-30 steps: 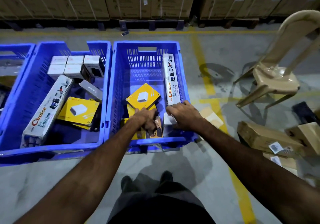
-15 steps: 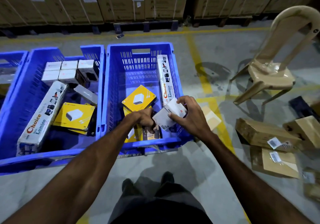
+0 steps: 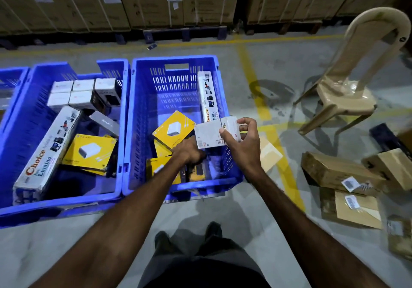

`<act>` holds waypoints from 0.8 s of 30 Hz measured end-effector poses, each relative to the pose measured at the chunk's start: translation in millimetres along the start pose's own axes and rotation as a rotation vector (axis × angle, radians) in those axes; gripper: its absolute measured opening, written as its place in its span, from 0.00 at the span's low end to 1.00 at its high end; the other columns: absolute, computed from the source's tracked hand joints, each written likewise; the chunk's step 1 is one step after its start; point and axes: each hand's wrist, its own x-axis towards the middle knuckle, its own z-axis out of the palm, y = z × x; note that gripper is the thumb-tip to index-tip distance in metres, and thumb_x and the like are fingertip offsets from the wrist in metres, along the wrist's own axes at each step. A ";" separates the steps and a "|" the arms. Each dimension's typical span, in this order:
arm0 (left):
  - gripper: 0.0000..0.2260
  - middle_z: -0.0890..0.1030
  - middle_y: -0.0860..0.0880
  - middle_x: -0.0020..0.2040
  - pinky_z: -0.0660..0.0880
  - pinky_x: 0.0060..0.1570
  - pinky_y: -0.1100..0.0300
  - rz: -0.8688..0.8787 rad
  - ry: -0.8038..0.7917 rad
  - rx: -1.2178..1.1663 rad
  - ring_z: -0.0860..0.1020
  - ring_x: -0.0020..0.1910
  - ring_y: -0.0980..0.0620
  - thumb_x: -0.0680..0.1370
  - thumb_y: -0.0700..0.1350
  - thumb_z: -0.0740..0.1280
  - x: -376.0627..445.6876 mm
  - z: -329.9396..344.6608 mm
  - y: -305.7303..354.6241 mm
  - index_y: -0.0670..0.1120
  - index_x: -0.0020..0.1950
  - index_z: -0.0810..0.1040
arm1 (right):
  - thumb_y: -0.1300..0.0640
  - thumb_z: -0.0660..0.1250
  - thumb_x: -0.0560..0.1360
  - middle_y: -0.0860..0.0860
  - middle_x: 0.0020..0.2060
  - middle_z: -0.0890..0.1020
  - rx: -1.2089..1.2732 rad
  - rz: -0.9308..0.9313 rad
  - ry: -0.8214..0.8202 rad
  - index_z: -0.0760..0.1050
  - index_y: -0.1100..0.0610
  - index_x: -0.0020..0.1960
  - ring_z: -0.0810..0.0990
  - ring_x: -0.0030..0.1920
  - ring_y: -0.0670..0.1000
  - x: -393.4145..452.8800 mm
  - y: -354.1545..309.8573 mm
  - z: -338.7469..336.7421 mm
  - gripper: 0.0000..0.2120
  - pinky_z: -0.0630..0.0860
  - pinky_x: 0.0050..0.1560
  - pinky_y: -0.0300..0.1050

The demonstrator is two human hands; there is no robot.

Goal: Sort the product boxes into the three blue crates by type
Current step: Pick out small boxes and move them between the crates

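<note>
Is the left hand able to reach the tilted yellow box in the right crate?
Probably yes: the left hand sits beside the yellow box, whose top is uncovered; the right hand holds the white box higher up.

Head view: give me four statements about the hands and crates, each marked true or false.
1. The right hand holds a small white box above the crate. True.
2. The left hand rests on the chair. False: it reaches down into the right crate, among the yellow boxes.
3. A long Choice Lumino box lies in the middle crate. True.
4. The beige chair stands inside a crate. False: it stands on the floor at right.
</note>
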 end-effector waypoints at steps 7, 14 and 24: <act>0.13 0.84 0.47 0.47 0.75 0.44 0.53 -0.141 0.324 -1.084 0.80 0.44 0.45 0.68 0.46 0.73 -34.6 -48.3 -36.3 0.50 0.52 0.80 | 0.54 0.75 0.76 0.56 0.51 0.81 0.619 0.248 0.062 0.66 0.51 0.66 0.85 0.46 0.54 9.5 -40.4 5.8 0.24 0.82 0.47 0.54; 0.14 0.86 0.42 0.51 0.84 0.49 0.51 -0.104 0.198 -1.894 0.85 0.47 0.45 0.77 0.36 0.61 -138.7 -96.7 -84.3 0.44 0.42 0.86 | 0.54 0.68 0.79 0.57 0.54 0.83 1.093 0.643 -0.250 0.77 0.56 0.60 0.83 0.56 0.58 -4.7 -76.5 30.4 0.11 0.81 0.59 0.55; 0.14 0.83 0.40 0.64 0.81 0.59 0.43 -0.046 0.562 -2.004 0.83 0.61 0.41 0.75 0.37 0.67 -235.5 -99.8 -167.7 0.46 0.59 0.81 | 0.45 0.75 0.71 0.56 0.50 0.84 0.733 0.775 -0.738 0.78 0.53 0.56 0.85 0.48 0.54 -68.0 -111.1 97.0 0.19 0.79 0.48 0.49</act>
